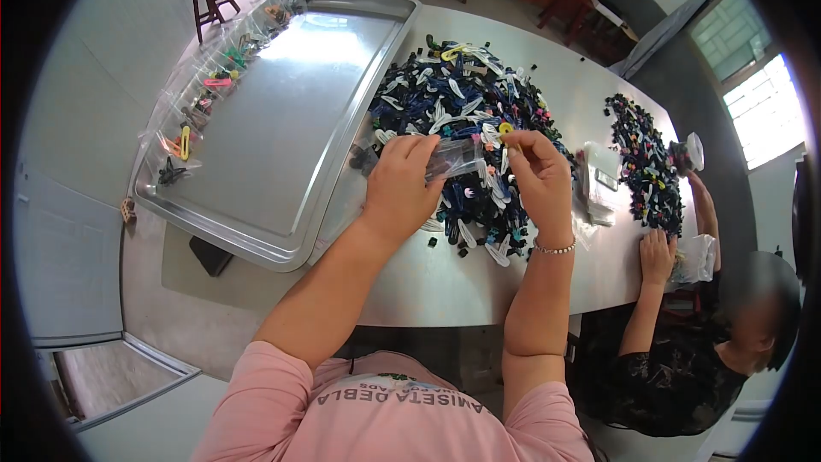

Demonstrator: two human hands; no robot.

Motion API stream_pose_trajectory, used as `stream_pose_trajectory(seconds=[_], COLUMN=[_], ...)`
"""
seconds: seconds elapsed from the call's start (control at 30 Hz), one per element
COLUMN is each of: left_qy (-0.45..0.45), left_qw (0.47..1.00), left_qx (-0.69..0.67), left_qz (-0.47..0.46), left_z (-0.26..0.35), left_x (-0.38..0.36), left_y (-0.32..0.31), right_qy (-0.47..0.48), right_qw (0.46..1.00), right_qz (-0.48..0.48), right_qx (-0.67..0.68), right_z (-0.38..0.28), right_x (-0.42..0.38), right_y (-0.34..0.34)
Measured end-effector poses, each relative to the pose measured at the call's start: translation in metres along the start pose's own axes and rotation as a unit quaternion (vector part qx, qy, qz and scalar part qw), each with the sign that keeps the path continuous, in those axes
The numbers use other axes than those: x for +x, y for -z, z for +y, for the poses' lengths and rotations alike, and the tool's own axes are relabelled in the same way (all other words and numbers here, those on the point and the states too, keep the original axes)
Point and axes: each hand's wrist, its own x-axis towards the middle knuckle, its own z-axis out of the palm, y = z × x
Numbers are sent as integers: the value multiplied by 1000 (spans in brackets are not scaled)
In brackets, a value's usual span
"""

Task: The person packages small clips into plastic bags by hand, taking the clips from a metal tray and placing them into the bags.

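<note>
Crinkled clear bag (459, 156), teardrop-shaped clips (470, 104)

Pink shirt (385, 432), lettering "AMISETA", smaller "FOR ADS"

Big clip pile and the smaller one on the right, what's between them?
In the head view, a stack of clear bags lies between the big pile and the smaller pile.

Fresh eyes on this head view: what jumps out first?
Likely the big heap of hair clips at centre, mostly navy, black and white. Next, the large shiny metal tray to its left, with a row of bagged clips along its left side. Then the left hand holding a clear plastic bag over the heap.
</note>
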Motion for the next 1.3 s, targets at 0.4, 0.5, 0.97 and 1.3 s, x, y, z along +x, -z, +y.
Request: stream_pose_trajectory(seconds=[0.4, 0.5, 0.97, 1.3], left_qy=[-3, -14, -25, -13], left_qw=[1000, 1000, 1000, 999], left_qx=[-6, 1, 11, -27], left_qz=[-5, -3, -2, 11], left_z=[4, 5, 7, 4], left_x=[0, -1, 0, -1], left_y=[2, 1, 2, -4], right_qy=[-64, -55, -137, -174], right_qw=[994, 987, 982, 981], right_qz=[64, 139, 61, 12], right_qx=[60, 55, 118, 81], right_z=[-1, -1, -6, -10], right_x=[-1, -1, -4, -7], right_y=[-9, -17, -23, -36])
